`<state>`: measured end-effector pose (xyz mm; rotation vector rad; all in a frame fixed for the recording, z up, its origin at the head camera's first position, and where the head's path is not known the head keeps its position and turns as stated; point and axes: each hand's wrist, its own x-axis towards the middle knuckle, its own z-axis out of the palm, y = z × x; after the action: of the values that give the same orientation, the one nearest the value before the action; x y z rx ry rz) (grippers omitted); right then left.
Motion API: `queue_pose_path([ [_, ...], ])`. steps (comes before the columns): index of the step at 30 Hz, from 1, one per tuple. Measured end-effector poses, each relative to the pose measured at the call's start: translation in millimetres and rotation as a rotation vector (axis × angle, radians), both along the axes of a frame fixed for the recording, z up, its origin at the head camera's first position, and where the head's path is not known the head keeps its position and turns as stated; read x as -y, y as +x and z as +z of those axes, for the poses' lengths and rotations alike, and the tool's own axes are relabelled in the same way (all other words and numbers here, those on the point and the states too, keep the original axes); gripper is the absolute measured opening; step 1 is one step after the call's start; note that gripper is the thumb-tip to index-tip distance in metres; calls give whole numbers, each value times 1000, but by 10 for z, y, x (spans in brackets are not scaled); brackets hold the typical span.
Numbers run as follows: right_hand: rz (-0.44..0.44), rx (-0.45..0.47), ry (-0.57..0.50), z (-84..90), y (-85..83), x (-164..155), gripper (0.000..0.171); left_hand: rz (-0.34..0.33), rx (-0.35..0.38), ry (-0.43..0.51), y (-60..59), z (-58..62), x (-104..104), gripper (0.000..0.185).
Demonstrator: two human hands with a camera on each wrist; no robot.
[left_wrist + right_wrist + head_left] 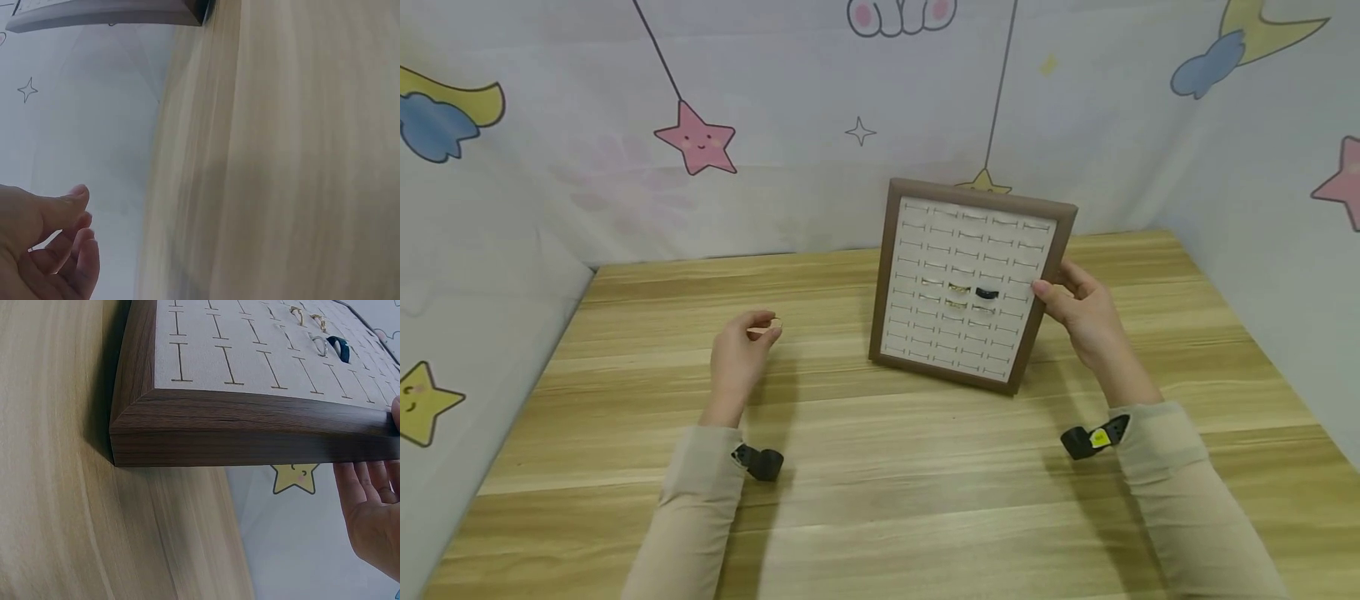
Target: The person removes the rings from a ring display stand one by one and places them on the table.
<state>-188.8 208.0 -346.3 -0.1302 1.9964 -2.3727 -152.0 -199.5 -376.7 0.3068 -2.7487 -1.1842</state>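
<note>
On the wooden table (880,500), right hand (1082,312) grips the tilted ring tray (967,283); left hand (741,354) pinches a ring (775,323).

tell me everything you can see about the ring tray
The ring tray is square, with a dark wood-look frame and a pale padded inset cut into rows of slots. A few rings, gold-toned and one dark, sit mid-board. It stands tilted, its bottom edge on the table, and the right hand grips its right edge.
</note>
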Motion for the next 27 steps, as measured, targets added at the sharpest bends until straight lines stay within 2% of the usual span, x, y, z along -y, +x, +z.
queue_pose_path([
  [12, 6, -9, 6, -8, -1, -1, 31, 37, 83, -84, 35, -167, 228, 33],
  [20, 0, -13, 1, -13, -4, -6, 31, 35, 135, -112, 38, -184, 262, 35],
  [27, -4, -10, 9, -11, 1, 1, 33, 26, 146, -164, 42, -194, 268, 33],
])
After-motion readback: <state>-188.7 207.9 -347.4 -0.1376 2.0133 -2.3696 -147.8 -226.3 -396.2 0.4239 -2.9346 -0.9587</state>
